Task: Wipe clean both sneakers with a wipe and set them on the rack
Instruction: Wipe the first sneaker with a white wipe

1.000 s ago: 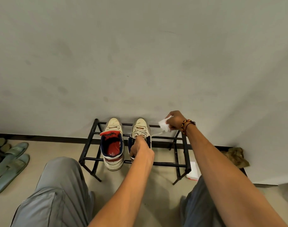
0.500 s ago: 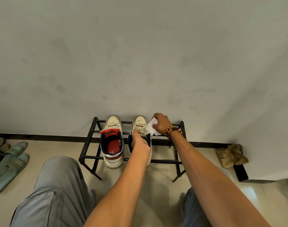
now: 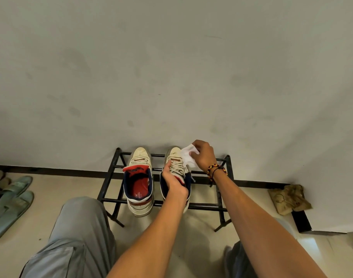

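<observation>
On rack (image 3: 221,206): both sneakers (image 3: 140,183) toes toward wall, lengthwise front-to-back.

— What's the rack (image 3: 109,178) like?
— Black metal bars, standing on the beige floor (image 3: 201,249) against my wall.
— What's on it?
— Two cream sneakers, the left sneaker (image 3: 140,183) and the right sneaker (image 3: 174,155), side by side, toes to the wall.

A single wide-angle view from the person's head looks forward and steeply down, facing a pale wall (image 3: 171,67) that fills the upper half. The black rack (image 3: 221,206) stands near, at arm's reach against that wall. Both forearms and grey-trousered knees (image 3: 77,227) enter from the bottom edge, nearest the lens, with floor between
</observation>
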